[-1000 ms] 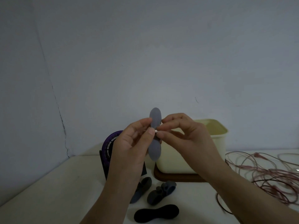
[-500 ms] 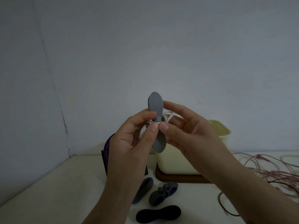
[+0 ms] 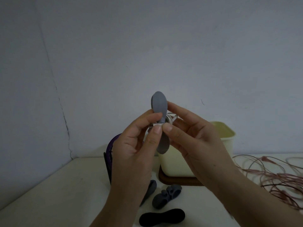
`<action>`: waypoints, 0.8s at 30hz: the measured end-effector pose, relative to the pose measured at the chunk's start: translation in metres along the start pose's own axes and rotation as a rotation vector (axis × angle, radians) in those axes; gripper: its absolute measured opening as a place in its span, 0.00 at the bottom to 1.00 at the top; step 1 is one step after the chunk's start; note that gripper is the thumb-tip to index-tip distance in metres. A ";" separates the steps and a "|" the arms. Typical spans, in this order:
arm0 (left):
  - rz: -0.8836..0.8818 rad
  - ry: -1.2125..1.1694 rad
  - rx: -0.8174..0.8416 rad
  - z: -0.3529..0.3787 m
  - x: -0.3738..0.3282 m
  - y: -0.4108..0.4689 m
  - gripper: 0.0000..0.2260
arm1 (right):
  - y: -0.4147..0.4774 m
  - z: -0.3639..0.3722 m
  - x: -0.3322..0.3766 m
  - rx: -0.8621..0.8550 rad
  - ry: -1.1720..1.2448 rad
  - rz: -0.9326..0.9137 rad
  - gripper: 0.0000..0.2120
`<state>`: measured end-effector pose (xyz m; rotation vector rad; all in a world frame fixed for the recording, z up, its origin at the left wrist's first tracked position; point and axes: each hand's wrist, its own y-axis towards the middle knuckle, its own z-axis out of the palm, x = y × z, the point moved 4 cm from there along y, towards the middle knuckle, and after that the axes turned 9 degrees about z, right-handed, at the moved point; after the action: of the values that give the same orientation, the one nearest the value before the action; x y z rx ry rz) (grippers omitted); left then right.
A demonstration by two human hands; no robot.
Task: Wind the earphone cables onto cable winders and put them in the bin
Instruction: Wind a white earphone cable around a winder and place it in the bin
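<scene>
well, from my remote seat, starting at the left: a black stand with a purple ring [image 3: 109, 149] sits on the pale cream table [image 3: 57, 194], mostly hidden behind the left hand [image 3: 136, 145]. that hand is raised above the table, its thumb and forefinger pinching the narrow waist of a grey dumbbell-shaped silicone cable winder [image 3: 159, 102], the other fingers curled behind. the winder stands upright in the air between both hands, in front of the wall, one rounded lobe above the fingers and the other hanging below. a thin white earphone cable [image 3: 170, 119] is looped round its waist, a few loops bulging to the right. the right hand [image 3: 193, 138] pinches the same waist from the other side, thumb tip just beside the left thumb, forefinger stretched up behind the upper lobe, the rest loosely curled. below the hands, on the table, lie a folded grey winder [image 3: 165, 195] and a flat black winder [image 3: 162, 217]. behind the right hand a cream plastic bin [image 3: 226, 141] stands on a dark brown tray [image 3: 177, 180], and at far right lies a tangle of pink cables [image 3: 270, 176].

compared with a second ago, the winder sits higher in my view, the white loops now show, and the right forefinger has lifted from its curl to the upper lobe.
</scene>
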<state>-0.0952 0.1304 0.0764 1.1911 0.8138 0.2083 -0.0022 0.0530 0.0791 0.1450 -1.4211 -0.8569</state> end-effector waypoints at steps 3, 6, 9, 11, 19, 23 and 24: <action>0.015 -0.004 -0.006 0.001 -0.001 0.000 0.08 | 0.000 0.001 -0.001 -0.031 0.006 -0.014 0.17; 0.012 -0.006 -0.022 0.002 -0.001 0.000 0.08 | 0.000 0.002 -0.002 -0.007 -0.013 -0.020 0.19; -0.024 -0.005 -0.051 0.001 0.002 0.000 0.09 | 0.001 -0.001 -0.004 0.000 0.026 0.005 0.19; -0.065 -0.003 -0.067 0.001 0.005 0.000 0.08 | 0.002 -0.001 -0.006 0.005 0.083 0.041 0.18; -0.393 -0.248 -0.161 0.005 0.027 -0.004 0.12 | 0.011 -0.021 -0.021 0.063 0.121 0.392 0.23; -0.455 -0.303 -0.152 0.006 0.029 -0.004 0.15 | 0.013 -0.030 -0.022 0.056 0.012 0.368 0.23; -0.465 -0.281 -0.154 0.006 0.032 -0.004 0.13 | 0.013 -0.032 -0.022 0.060 -0.015 0.361 0.21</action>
<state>-0.0699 0.1419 0.0592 0.8353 0.7871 -0.2688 0.0338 0.0628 0.0628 -0.0722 -1.4321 -0.5186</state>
